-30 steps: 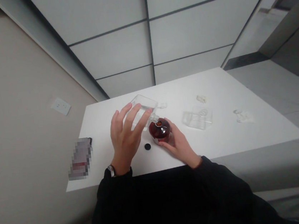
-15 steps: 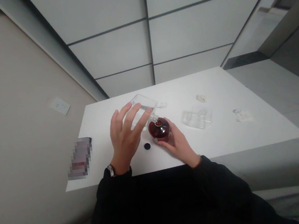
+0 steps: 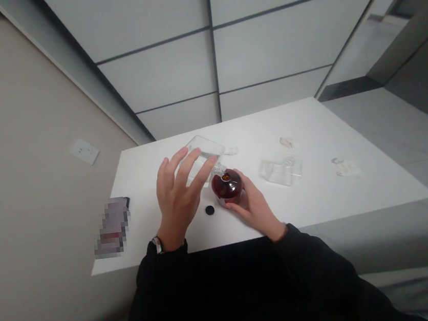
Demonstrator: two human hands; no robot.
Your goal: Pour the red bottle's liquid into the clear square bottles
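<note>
From my head camera, my left hand (image 3: 177,198) holds a clear flat bottle (image 3: 202,156) tipped over, fingers spread along its side, with its neck down at the mouth of the round dark red bottle (image 3: 227,186). My right hand (image 3: 253,208) is cupped around that red bottle from about 4 o'clock, fingers curled on its wall, keeping it upright on the white counter (image 3: 319,200).

The red bottle stands near the counter's middle, toward my edge. A small black cap (image 3: 209,210) lies on the counter at 8 o'clock from it, so the bottle is open. I judge the pouring is under way; I cannot tell how much clear liquid remains in the flat bottle, and the cap is not yet back on.

At 3 o'clock from the red bottle lies another clear container (image 3: 281,170), with small clear bits (image 3: 344,166) farther right. A blurred dark object (image 3: 112,227) lies at 9 o'clock near the counter's left edge.
</note>
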